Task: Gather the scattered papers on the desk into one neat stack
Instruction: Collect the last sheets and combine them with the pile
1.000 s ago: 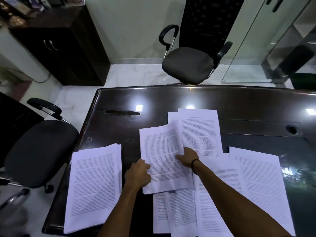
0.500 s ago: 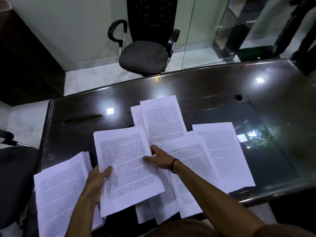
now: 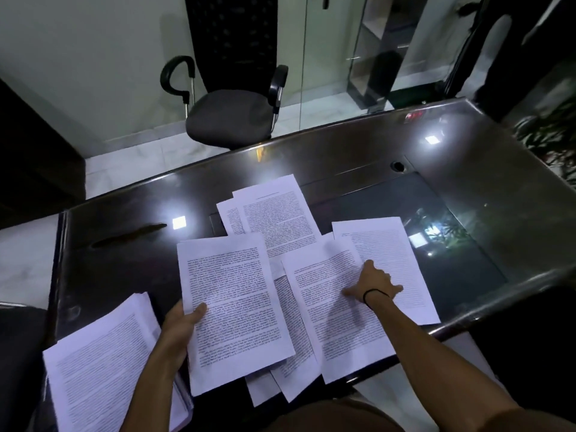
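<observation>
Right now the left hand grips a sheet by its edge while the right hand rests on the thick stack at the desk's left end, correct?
Not quite. The left hand does grip a sheet by its edge, but the head view shows the right hand on the loose sheets to the right, away from the thick stack.

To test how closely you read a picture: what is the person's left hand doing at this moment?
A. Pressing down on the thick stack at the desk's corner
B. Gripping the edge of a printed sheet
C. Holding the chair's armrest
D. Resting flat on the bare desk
B: the left hand has its thumb curled over the left edge of a printed sheet, beside the thick stack, not on it.
</observation>
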Motion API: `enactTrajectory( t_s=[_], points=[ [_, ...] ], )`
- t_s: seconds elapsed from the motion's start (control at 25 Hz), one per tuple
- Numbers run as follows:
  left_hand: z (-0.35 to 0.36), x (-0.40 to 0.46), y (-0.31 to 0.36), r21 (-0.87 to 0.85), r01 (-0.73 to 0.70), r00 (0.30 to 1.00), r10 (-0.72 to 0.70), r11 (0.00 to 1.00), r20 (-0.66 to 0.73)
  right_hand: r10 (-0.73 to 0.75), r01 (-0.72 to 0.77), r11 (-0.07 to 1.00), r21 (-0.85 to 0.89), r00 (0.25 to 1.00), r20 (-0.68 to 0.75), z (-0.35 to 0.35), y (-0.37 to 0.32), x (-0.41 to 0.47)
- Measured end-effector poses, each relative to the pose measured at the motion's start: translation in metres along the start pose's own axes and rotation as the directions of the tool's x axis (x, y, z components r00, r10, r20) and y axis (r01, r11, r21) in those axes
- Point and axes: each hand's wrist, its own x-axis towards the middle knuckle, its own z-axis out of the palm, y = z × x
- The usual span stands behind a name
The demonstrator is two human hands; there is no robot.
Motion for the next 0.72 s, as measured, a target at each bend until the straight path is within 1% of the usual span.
enactTrajectory(
  t_s=[0.08,0.16,0.24,0.32,0.4,0.48,0.56,0.64,0.68,0.72],
  points=[
    [0.004,0.0,0.008,0.062,-0.027,1.0,0.026,0.998,0.009,-0.138,0.139,0.973,0.182,0.99,-0.018,-0.009,0.005,0.001],
    [0.003,-0.002,0.021,0.14,-0.064,0.998,0.066,0.988,-0.009,-0.264,0.229,0.88,0.416,0.964,0.028,-0.017,0.012,-0.004],
    [0.001,-0.003,0.035,0.201,-0.105,0.994,0.111,0.974,-0.019,-0.341,0.233,0.747,0.622,0.938,0.058,-0.026,0.017,-0.011],
    [0.003,-0.007,0.05,0.209,-0.132,0.991,0.137,0.969,-0.01,-0.429,0.244,0.618,0.748,0.901,0.06,-0.036,0.015,-0.021],
    [0.013,-0.014,0.062,0.208,-0.142,0.99,0.138,0.968,0.034,-0.503,0.275,0.555,0.785,0.862,0.054,-0.036,-0.001,-0.04],
    [0.029,-0.025,0.067,0.13,-0.106,0.989,0.091,0.986,0.118,-0.543,0.292,0.53,0.796,0.838,0.054,-0.02,-0.028,-0.059],
    [0.042,-0.036,0.067,0.031,-0.034,0.986,0.029,0.999,0.165,-0.506,0.281,0.53,0.8,0.862,0.033,0.006,-0.054,-0.066],
    [0.048,-0.044,0.064,0.054,0.01,0.995,-0.015,0.999,0.095,-0.472,0.267,0.564,0.781,0.881,0.039,0.023,-0.07,-0.064],
    [0.047,-0.041,0.057,0.081,0.02,0.999,-0.024,0.997,0.048,-0.451,0.234,0.598,0.766,0.889,0.08,0.027,-0.075,-0.062],
    [0.047,-0.039,0.052,0.1,0.041,0.999,-0.042,0.994,0.01,-0.457,0.224,0.628,0.745,0.881,0.121,0.028,-0.077,-0.061]
  ],
)
